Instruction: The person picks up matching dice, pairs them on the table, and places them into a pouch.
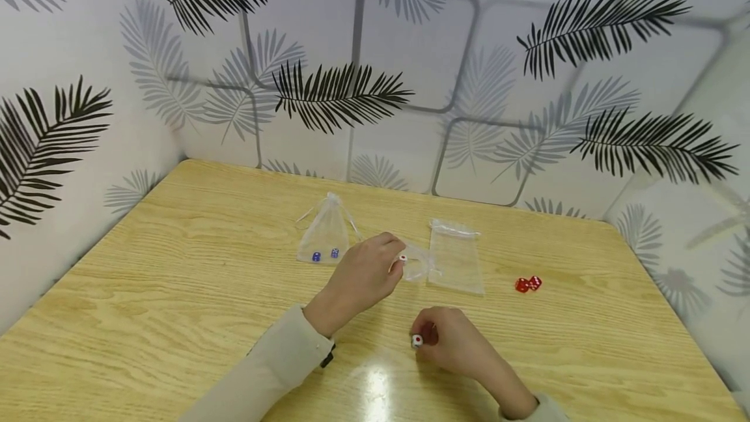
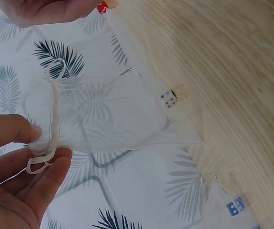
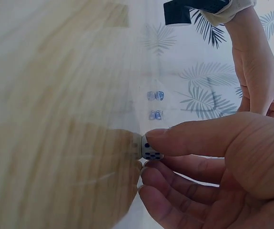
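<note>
L arm comes in over the near edge of the wooden worktop (image 1: pixel 193 292), left of centre, angled fwd & right, pale sleeve (image 1: pixel 281 350) back at the wrist w/ a bit of black kit (image 1: pixel 328 355) below the cuff. L hand (image 1: pixel 363 272) is approx. mid-worktop, back of hand up, fingers bent & pointing right; thumb one side, fingers t'other, grasping a sheer drawstring bag (image 2: pixel 113 114) by its corded mouth, so the mesh hangs down twd the wood. A loose white die (image 2: pixel 168 98) shows at the bag's bottom end, on the worktop; can't tell if inside or just behind the mesh. R forearm enters lower, from the near edge right of centre, angled fwd & left. R hand (image 1: pixel 454 340) is low over the wood, closer to the near edge than L, thumb & index pinching a pipped die (image 3: pixel 152 150), other fingers curled beside it; die is right down at the surface, contact hard to tell. Elsewhere: bag w/ blue dice (image 1: pixel 325 254) lies left of L hand, twd the far edge; flat bag (image 1: pixel 457 259) lies right of L hand, also twd far edge; 2 red dice (image 1: pixel 528 284) sit together further right, twd the right edge.
</note>
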Available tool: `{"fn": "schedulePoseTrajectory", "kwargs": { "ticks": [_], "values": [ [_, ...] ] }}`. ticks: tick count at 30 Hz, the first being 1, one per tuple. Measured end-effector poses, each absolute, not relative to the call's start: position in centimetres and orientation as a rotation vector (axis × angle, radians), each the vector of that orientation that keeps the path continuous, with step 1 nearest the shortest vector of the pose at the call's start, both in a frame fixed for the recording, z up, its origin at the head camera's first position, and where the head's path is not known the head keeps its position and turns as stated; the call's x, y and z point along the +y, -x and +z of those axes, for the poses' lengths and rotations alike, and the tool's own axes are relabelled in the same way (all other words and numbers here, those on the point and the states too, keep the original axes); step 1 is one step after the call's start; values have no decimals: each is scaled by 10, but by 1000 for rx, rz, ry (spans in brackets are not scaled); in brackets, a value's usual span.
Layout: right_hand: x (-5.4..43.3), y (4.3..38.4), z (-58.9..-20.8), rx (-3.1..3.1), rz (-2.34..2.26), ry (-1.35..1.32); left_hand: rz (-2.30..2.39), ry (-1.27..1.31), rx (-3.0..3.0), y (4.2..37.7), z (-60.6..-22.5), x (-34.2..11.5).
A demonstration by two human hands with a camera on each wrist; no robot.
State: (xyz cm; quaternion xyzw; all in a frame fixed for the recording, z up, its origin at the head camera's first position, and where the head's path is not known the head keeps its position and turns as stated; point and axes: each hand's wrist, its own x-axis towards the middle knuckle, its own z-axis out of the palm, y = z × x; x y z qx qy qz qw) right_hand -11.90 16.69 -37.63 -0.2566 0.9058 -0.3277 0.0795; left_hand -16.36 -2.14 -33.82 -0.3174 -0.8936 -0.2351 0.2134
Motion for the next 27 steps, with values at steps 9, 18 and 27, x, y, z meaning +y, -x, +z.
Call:
{"fn": "schedulePoseTrajectory", "kwargs": {
  "ticks": [9,18,27],
  "values": [
    [164,118,-373,2714,-978,724,-650,885,-2466,164,-339,-22],
    [165,121,-352,2827,-918,712,-629,883,-2469,164,-337,-23],
    [163,127,-325,2918,-947,761,-630,872,-2487,164,-337,-24]
  ]
}}
